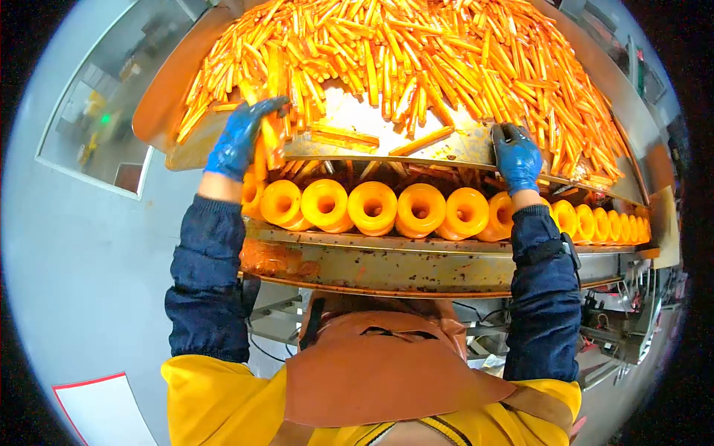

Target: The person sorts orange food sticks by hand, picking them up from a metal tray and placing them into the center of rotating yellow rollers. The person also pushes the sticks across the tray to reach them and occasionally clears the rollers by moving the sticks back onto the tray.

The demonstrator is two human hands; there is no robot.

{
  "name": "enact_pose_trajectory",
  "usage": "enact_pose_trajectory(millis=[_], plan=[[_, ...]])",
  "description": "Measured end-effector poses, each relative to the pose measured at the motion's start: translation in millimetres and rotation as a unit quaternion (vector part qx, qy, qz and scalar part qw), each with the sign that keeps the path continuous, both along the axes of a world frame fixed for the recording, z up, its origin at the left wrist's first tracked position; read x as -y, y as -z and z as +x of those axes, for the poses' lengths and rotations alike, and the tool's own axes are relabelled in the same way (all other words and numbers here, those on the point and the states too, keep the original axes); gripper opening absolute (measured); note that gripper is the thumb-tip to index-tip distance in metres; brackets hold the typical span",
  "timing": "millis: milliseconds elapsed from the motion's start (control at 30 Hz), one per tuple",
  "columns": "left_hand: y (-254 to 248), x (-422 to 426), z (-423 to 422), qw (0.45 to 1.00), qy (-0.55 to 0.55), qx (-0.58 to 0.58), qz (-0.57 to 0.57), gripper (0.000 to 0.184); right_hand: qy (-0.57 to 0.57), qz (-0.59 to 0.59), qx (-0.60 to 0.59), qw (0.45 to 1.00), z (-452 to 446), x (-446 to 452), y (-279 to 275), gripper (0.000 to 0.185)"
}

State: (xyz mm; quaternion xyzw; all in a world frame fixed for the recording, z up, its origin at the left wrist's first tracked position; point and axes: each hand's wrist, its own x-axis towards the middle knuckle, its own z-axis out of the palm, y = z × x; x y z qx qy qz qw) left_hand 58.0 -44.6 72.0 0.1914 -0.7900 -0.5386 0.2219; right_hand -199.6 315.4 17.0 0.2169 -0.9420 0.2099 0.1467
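Observation:
Many orange sticks (461, 52) lie heaped on a metal tray (357, 115). At the tray's left front, my left hand (242, 137), in a blue glove, is closed around some of these sticks, which hang down past the tray edge. My right hand (516, 157), also blue-gloved, rests on the tray's front edge at the right; its fingers are bent, and what they hold, if anything, is hidden. Just below the tray edge runs a row of orange round cups (372, 209) with hollow centres.
A metal ledge (387, 269) with dark specks and orange residue runs in front of the cups, close to my body. A window (97, 111) is at the left. Machine parts and cables (617, 320) are at the lower right.

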Motion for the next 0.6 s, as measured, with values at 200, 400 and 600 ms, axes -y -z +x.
enact_pose_trajectory(millis=[200,400,600], plan=[[-16.3,4.5,102.3,0.952,-0.048,0.195,-0.23,0.033,-0.015,-0.017,-0.02,1.0,-3.7,0.1,6.1,0.037],[-3.2,-2.6,129.2,0.73,0.11,0.317,-0.595,0.034,-0.007,0.024,-0.027,0.999,-7.8,0.0,9.6,0.04],[8.4,-25.1,88.1,0.779,0.122,0.27,-0.553,0.031,-0.003,0.017,-0.005,1.0,-7.4,-0.6,7.5,0.04]])
